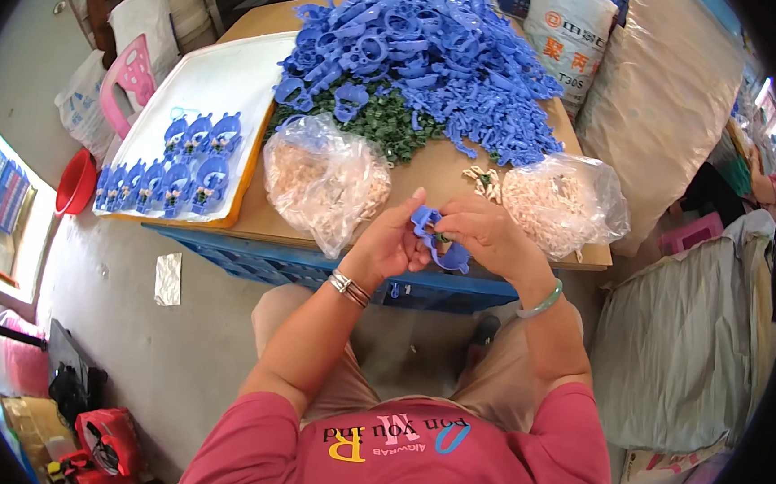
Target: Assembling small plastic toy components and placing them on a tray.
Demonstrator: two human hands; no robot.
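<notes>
A blue plastic piece [437,241] is gripped between the left hand [392,242] and right hand [487,235], fingers clenched on it, above the desk [429,168] edge.

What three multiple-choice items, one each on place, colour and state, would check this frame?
1. The finished blue pieces lie on:
A. a white tray
B. the floor
C. a red basin

2. The big heap of plastic parts is:
A. yellow
B. blue
C. white

3. The blue part at the table edge is:
A. lying untouched
B. held by both hands
C. inside a bag

Key: 1 A, rows sit on the white tray. 2 B, the heap is blue. 3 B, left hand and right hand grip the blue part.
</notes>
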